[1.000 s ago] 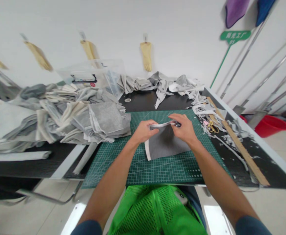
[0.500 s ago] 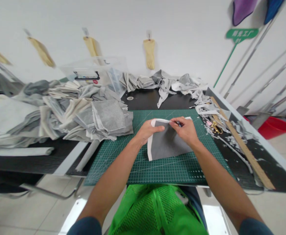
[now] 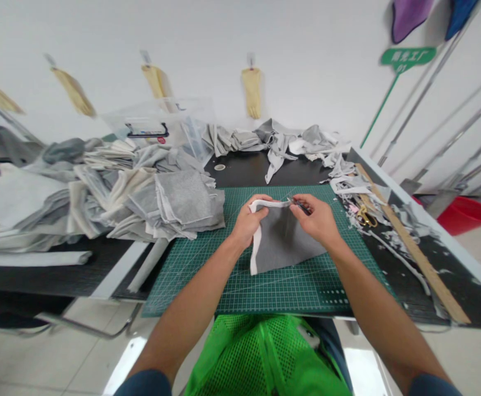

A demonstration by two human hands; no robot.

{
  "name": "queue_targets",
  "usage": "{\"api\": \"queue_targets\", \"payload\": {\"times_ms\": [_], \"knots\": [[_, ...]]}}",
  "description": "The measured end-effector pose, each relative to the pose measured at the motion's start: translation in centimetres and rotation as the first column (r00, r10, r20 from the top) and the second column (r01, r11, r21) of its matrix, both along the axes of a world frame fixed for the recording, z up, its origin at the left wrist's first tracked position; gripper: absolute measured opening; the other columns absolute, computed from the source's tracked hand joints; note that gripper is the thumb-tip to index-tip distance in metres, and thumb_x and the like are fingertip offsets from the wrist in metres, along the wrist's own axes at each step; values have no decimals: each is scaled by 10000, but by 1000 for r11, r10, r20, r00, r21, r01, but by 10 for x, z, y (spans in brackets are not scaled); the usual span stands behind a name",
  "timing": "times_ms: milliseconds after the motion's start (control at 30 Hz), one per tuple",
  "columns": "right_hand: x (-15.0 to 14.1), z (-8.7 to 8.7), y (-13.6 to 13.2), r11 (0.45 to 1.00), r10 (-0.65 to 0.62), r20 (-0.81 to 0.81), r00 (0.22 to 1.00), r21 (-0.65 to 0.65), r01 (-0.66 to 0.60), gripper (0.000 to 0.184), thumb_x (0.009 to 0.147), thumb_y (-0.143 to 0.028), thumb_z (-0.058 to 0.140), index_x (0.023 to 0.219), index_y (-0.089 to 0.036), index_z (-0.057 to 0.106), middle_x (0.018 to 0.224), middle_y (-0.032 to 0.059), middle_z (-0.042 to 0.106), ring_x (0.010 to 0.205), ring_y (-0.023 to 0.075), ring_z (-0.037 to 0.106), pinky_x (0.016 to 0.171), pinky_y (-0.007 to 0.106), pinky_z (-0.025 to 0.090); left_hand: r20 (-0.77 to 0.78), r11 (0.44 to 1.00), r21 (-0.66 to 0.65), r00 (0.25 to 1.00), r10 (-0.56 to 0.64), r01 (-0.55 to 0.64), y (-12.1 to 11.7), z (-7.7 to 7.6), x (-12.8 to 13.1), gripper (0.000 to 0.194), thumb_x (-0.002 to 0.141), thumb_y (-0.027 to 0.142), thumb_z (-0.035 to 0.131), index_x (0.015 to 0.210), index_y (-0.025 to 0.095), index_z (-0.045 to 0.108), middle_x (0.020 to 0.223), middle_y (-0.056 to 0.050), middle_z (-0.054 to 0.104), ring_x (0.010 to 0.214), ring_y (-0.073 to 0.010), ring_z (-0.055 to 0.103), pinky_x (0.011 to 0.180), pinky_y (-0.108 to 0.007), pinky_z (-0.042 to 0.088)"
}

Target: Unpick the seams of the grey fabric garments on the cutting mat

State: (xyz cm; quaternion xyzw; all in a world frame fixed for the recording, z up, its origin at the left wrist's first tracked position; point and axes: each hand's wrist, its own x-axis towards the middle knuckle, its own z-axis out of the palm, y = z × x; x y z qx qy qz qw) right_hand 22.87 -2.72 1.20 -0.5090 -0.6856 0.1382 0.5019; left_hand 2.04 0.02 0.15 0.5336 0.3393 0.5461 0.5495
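A dark grey cloth piece [image 3: 287, 242] with a white edge band lies partly raised on the green cutting mat [image 3: 186, 275]. My left hand [image 3: 249, 221] is closed on its upper left corner, thumb over the white band. In my right hand [image 3: 315, 217] is a small tool with a dark handle [image 3: 304, 209] and a thin metal tip. That tip meets the upper edge of the cloth, near the white band. Fingers hide part of the tool, so its exact kind is unclear.
Piles of grey and beige cloth [image 3: 182, 198] cover the left side. A clear plastic box [image 3: 120, 118] stands behind them. Along the right lie fabric scraps [image 3: 341, 179], gold-handled scissors [image 3: 366, 216] and a long wooden strip [image 3: 421, 247]. A red bucket [image 3: 466, 214] is on the floor.
The tool's metal tip now shows above the cloth's top edge, and my right hand has turned slightly. My left thumb has drawn in, and the white band bends up more.
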Motion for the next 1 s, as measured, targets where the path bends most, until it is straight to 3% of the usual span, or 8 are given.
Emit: {"api": "queue_targets", "payload": {"times_ms": [200,533,1000], "knots": [[-10,4,-7,994,-25,142,990,108,9,228,918,-410,713,1046,-234,781,1042,77,798,954,263,732,887,401,552,113,998,-44,993,-32,37,-4,3,2,339,732,214,741,1063,220,665,1024,-41,792,1004,-245,722,1009,-411,496],[-12,2,-8,990,-27,153,988,141,5,196,942,-376,696,1037,-238,796,1023,78,805,938,259,739,863,400,553,105,999,-18,994,-31,33,-5,1,4,327,718,203,763,1034,210,681,998,-39,791,928,-223,729,920,-366,526],[-13,4,-9,990,-19,147,989,144,-2,152,933,-340,709,991,-238,805,986,72,812,911,254,748,853,393,555,162,996,-70,986,-45,57,-7,2,5,334,704,207,794,1019,204,686,949,-39,792,920,-226,735,941,-378,537]]}}
